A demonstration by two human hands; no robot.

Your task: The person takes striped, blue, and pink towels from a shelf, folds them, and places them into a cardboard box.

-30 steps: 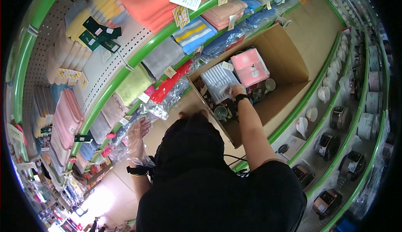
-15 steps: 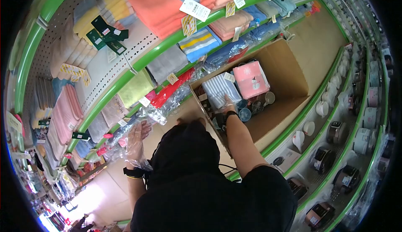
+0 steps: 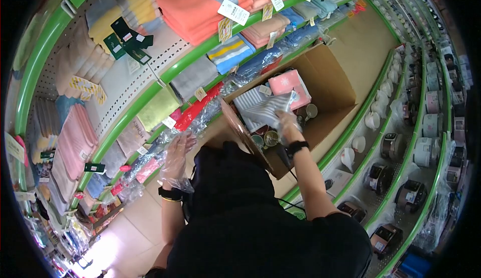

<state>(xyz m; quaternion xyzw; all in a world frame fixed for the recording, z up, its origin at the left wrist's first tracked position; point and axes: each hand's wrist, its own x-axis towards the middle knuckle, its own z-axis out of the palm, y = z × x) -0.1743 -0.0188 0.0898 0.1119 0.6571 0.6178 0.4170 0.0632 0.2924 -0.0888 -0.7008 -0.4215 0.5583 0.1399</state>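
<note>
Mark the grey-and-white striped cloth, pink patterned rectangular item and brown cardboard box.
Grey-and-white striped cloth (image 3: 264,107), head view: middle of its striped surface.
Pink patterned rectangular item (image 3: 290,85), head view: top face.
Brown cardboard box (image 3: 328,75), head view: inner wall.

It's a shop, plainly: green-edged shelves (image 3: 114,106) line both sides of the aisle (image 3: 368,32), folded towels (image 3: 193,12) pile up along one, printed tags (image 3: 234,11) dangle over the edge, and opposite, white cups (image 3: 372,120) stand in rows, other goods (image 3: 380,177) on tier after tier.
</note>
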